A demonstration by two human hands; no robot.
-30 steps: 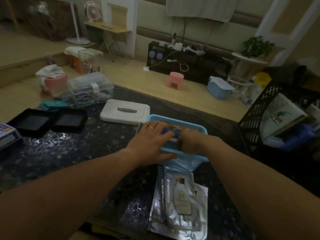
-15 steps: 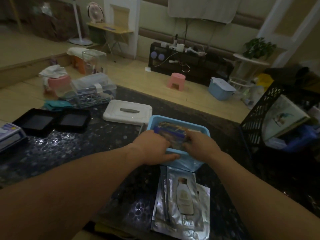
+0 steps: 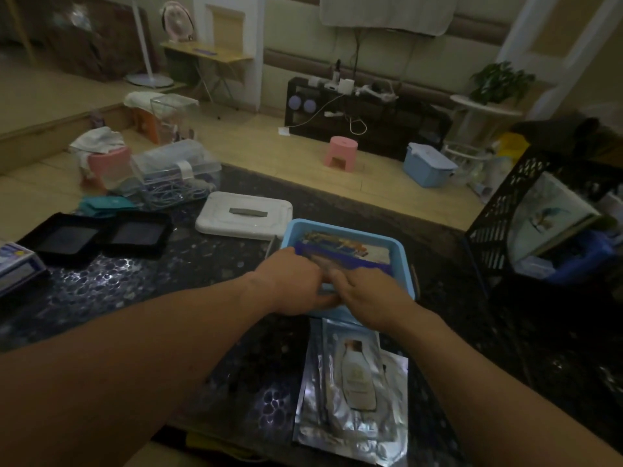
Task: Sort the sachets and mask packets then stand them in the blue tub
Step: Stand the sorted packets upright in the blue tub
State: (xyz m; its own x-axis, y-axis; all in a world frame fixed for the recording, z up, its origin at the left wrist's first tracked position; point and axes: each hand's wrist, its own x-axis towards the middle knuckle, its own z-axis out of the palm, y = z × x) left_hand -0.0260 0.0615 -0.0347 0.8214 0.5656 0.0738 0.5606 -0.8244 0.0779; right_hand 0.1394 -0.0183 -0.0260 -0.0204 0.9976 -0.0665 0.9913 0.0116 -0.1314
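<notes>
In the blue tub [image 3: 403,264] at the middle of the dark counter [image 3: 111,281], a row of packets [image 3: 340,247] is standing on edge, blue and printed tops showing above the rim, while both hands are working at the tub's near wall. The packets are looking thin, light and limp, likely slick foil or film that will slide against its neighbours and sag unless pinched along a top edge or squared up from both ends. The left hand [image 3: 290,284] is curling over the near left corner, its fingers [image 3: 315,274] bent and close together on the front packet; whether they are pinching it or only pressing it is not clear. The right hand [image 3: 371,298] is lying against the near rim, knuckles meeting the left hand, its fingers [image 3: 340,276] folded inward, and what they are gripping cannot be told. Just in front of the tub, a stack of silver sachets [image 3: 354,392] is lying flat, one printed with a bottle, apparently waiting to go in. Behind the tub, a white lid [image 3: 242,215] is resting, with black trays [image 3: 97,237] farther left.
</notes>
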